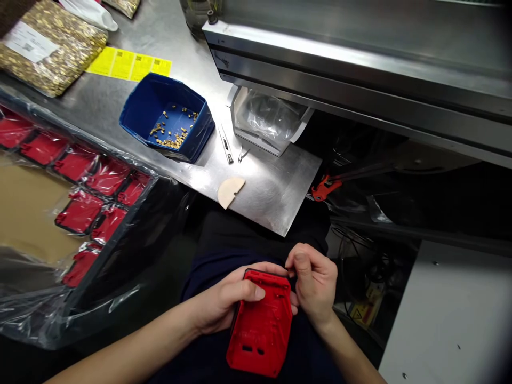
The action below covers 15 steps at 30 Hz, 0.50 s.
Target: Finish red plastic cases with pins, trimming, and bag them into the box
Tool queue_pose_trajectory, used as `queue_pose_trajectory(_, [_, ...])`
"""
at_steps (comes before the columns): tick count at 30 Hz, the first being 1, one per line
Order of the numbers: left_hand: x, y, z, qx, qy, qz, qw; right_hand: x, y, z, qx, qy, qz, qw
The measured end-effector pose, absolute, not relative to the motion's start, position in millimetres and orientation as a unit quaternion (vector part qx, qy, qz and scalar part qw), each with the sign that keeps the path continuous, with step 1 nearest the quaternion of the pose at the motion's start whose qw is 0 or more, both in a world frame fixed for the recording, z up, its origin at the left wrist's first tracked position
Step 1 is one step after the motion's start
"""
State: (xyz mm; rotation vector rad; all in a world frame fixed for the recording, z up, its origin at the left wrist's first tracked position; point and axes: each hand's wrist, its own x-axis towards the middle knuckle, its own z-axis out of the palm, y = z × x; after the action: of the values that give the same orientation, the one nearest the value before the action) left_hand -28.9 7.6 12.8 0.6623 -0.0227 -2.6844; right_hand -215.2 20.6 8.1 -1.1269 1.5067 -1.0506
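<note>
While held over lap, red plastic cover sits clamped in left hand, thumb across top face, fingers wrapped beneath. Right hand pinches cover's upper right corner, fingertips closed tight. Beyond grip: metal table, wooden half-disc. Farther up-left: blue bin holding small brass bits. Left of grip: tray of red covers under clear film.

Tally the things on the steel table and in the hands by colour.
Red: 1, housing held by left hand and right hand
Blue: 1, bin
Yellow: 1, label strip
Tan: 1, disc
Gold: 1, bag of small parts
Total: 5
</note>
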Motion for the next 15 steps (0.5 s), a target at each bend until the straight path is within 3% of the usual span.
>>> queue_pose_trajectory(5, [-30.0,9.9,11.8,0.247,-0.005,-0.952,0.181,-221.9,29.9,6.0,-0.513,0.566,-0.404,0.504])
queue_pose_trajectory(10, [-28.3,10.3,12.4,0.234,-0.006,-0.953,0.19,-239.7,33.8,-6.1,-0.447,0.676,-0.467,0.353])
queue_pose_trajectory(15, [-23.1,11.2,8.3,0.157,-0.04,-0.968,0.192,-248.6,-3.2,-34.1,-0.495,0.727,-0.261,0.397])
